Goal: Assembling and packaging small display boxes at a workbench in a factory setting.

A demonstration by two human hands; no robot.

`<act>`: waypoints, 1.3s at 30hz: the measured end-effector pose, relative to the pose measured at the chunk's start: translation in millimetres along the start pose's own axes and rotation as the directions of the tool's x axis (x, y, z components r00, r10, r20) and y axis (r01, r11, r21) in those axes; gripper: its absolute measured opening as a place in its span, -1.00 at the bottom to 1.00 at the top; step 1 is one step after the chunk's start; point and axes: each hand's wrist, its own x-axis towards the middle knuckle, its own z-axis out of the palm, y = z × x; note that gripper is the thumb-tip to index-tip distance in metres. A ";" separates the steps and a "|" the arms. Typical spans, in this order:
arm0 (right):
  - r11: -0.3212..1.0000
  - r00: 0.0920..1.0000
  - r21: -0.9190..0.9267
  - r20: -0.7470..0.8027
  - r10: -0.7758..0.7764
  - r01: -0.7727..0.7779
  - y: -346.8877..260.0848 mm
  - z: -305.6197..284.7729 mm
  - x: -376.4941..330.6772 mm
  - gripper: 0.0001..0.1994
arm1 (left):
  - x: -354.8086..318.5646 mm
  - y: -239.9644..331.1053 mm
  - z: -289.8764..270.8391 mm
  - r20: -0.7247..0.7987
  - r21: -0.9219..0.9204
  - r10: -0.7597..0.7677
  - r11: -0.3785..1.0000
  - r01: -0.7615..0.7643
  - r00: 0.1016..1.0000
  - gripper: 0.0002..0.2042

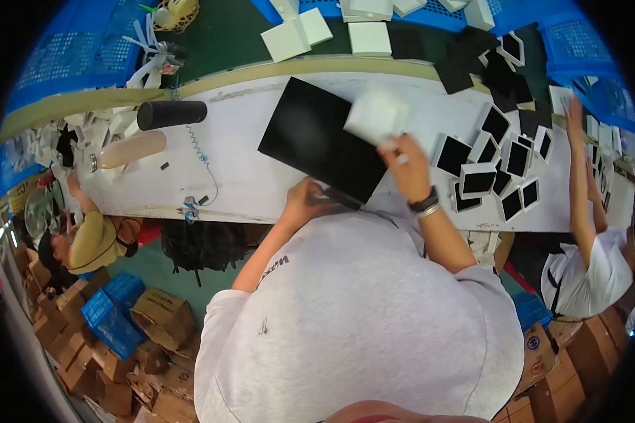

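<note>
I'm seeing the left hand [307,201] gripping a smooth black rectangle [319,137], the right hand [408,163] pinching a blurred white square [378,113].

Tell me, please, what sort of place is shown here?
Probably a workshop or packing room: small white boxes on a long worktable, blue plastic crates and piled cardboard boxes.

A long white workbench [240,123] over green floor [182,286] — brown cartons [162,310] beside blue crates [111,314] at lower left.
</note>
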 end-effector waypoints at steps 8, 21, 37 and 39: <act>0.993 0.997 0.087 0.004 0.075 -0.075 -29.6 17.3 -65.7 -0.58 | 6.3 7.6 29.6 0.275 0.231 0.337 0.886 -0.403 0.900 -0.73; 0.289 0.623 0.582 0.527 0.579 -0.760 -58.8 -37.5 -128.1 -0.76 | -29.6 93.3 -4.7 0.528 0.266 0.812 0.121 -0.956 0.250 -0.69; 0.919 0.952 -0.249 -0.093 0.292 -0.307 -37.7 41.0 -27.1 -0.59 | 35.4 114.6 -21.3 0.247 0.241 0.598 0.724 -0.646 0.762 0.07; 0.905 0.956 -0.311 -0.052 0.287 -0.289 -41.2 42.2 -18.2 -0.57 | 42.2 101.6 -17.2 0.168 0.181 0.617 0.748 -0.639 0.769 -0.13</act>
